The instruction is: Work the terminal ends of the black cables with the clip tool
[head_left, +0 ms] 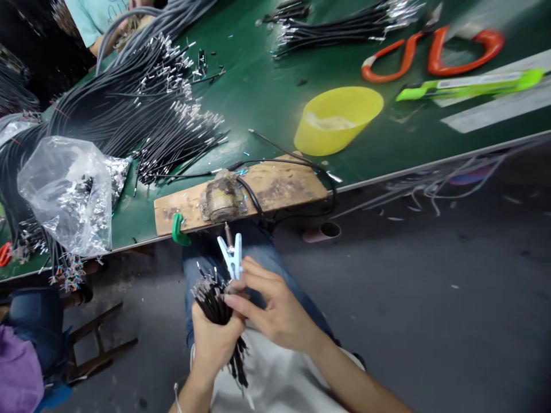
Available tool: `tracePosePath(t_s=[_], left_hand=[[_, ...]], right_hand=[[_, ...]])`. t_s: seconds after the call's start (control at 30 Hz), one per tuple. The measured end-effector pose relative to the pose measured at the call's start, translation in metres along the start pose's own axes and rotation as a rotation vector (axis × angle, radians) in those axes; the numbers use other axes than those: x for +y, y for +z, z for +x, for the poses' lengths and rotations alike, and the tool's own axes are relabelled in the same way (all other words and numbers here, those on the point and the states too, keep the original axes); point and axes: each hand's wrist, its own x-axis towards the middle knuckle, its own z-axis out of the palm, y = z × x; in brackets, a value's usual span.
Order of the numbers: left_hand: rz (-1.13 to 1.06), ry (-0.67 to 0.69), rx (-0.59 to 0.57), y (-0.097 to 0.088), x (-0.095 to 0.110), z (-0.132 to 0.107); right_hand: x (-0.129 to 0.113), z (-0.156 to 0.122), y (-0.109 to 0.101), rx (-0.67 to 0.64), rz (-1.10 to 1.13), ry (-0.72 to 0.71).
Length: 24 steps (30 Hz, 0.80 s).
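Note:
My left hand [215,338] is closed around a bundle of short black cables [213,295] held over my lap, their metal tips pointing up and left. My right hand [271,307] pinches a pale blue clip [232,255] just above the bundle's tips. Both hands sit below a wooden board [279,186] clamped to the edge of the green table [262,92]. A worn metal block [221,198] is fixed on that board, and a thin metal tip sticks out below it near the clip.
A big heap of black cables with metal ends [142,109] covers the table's left. A clear plastic bag of metal parts [71,192] lies beside it. A yellow bowl [338,120], orange-handled tools [430,54] and a green tool [469,86] lie right. Another person's sleeve [92,17] shows top left.

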Motion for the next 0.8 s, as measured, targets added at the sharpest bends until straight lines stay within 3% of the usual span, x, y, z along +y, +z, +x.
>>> tracePosePath(t_s=[0.1, 0.27, 0.5, 0.67, 0.73, 0.8], left_hand=[[0.014, 0.004, 0.046, -0.001, -0.001, -0.001], [0.012, -0.012, 0.067, 0.002, -0.002, -0.005], [-0.036, 0.004, 0.214, -0.003, -0.008, -0.003], [-0.121, -0.001, 0.159, -0.001, -0.008, -0.003], [-0.166, -0.014, 0.106, 0.001, -0.008, -0.003], [-0.215, -0.031, 0.056, 0.003, -0.008, -0.001]], right_hand=[[0.004, 0.000, 0.001, 0.023, 0.074, 0.029], [0.006, 0.000, 0.004, 0.032, 0.013, 0.056], [0.007, -0.003, 0.003, 0.105, 0.038, 0.064], [0.005, -0.010, 0.020, 0.401, -0.057, -0.058], [0.009, -0.013, 0.023, 0.373, 0.086, -0.005], [0.016, -0.015, 0.023, 0.242, 0.296, 0.116]])
